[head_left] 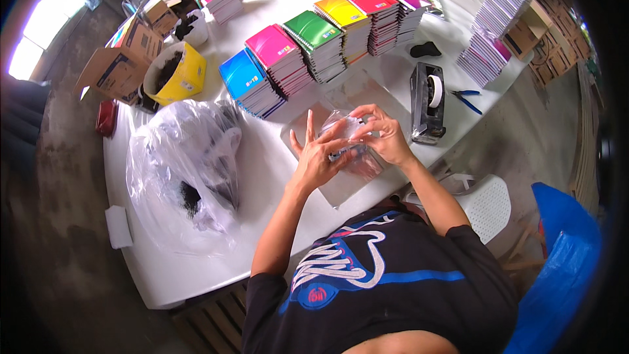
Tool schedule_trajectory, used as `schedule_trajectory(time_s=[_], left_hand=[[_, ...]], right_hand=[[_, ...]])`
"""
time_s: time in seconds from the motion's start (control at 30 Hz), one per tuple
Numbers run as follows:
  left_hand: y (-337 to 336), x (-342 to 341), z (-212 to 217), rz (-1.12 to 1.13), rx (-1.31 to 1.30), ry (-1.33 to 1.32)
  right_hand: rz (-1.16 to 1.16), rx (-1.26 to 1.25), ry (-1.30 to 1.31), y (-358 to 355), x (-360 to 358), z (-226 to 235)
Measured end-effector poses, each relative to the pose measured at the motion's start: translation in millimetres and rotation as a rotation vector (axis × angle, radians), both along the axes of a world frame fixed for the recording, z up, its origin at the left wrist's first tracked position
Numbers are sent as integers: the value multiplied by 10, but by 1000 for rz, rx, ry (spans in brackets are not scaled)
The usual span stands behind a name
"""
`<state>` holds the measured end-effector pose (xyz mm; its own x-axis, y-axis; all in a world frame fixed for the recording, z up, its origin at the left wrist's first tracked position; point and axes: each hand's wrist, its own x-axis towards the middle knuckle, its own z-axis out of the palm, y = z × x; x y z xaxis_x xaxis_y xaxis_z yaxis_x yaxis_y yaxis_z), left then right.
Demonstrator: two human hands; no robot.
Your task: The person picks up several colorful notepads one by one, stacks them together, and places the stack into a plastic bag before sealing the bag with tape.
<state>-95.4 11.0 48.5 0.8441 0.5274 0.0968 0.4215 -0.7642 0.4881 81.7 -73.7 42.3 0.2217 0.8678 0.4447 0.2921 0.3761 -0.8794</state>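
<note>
**Two hands on one clear packet**

Both hands met over the small clear plastic packet (350, 141), which sat just above the white desk (275, 177) at its near edge, over a flat sheet of clear film (341, 190) lying on the surface. From my remote seat I read the left hand (316, 157) as flat against the packet's left side, its fingers (309, 128) spread and pointing away from the body, more a brace than a grip. The right hand (386, 134) came in from above with its fingers (363, 115) curled and pinching the packet's upper edge. Something small and dark showed inside the plastic, too blurred for me to name.

I judged the step to be closing or folding the packet. Doing it well would have meant keeping the left palm steady as a backstop while the right fingers worked the edge, with the plastic pulled taut so no crease trapped the contents.

Close on the right stood the black tape dispenser with its white roll (429, 101), near enough for a short reach. Blue-handled pliers (466, 98) lay beyond it. Stacks of spiral notebooks with blue, pink, green, yellow, red and purple covers (314, 49) ran across the far desk, and a large crumpled clear plastic bag with dark contents (187, 164) lay well to the left.
</note>
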Motion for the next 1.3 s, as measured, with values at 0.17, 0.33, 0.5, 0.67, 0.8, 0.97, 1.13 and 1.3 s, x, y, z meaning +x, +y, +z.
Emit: schedule_trajectory(time_s=[0.17, 0.33, 0.5, 0.67, 0.8, 0.97, 1.13, 1.3], left_hand=[[-15, 159, -124, 198, -112, -429], [92, 231, -28, 243, -226, -703], [57, 65, -101, 213, -223, -524], [-8, 121, -237, 243, -492, -643], [22, 126, -233, 301, -651, -644], [74, 150, -233, 380, -478, -651], [117, 151, -101, 430, -622, -672], [207, 170, -223, 435, -688, -556]], right_hand=[[76, -152, 205, 53, 70, 14], [156, -266, -178, -26, 118, -55], [137, -403, 9, 70, 174, -111], [201, -411, 249, 123, 158, -93], [162, -368, 307, 191, 103, -22], [144, -465, 348, 313, 120, -20], [101, -462, 209, 376, 158, -27], [205, -596, 330, 336, 219, 116]])
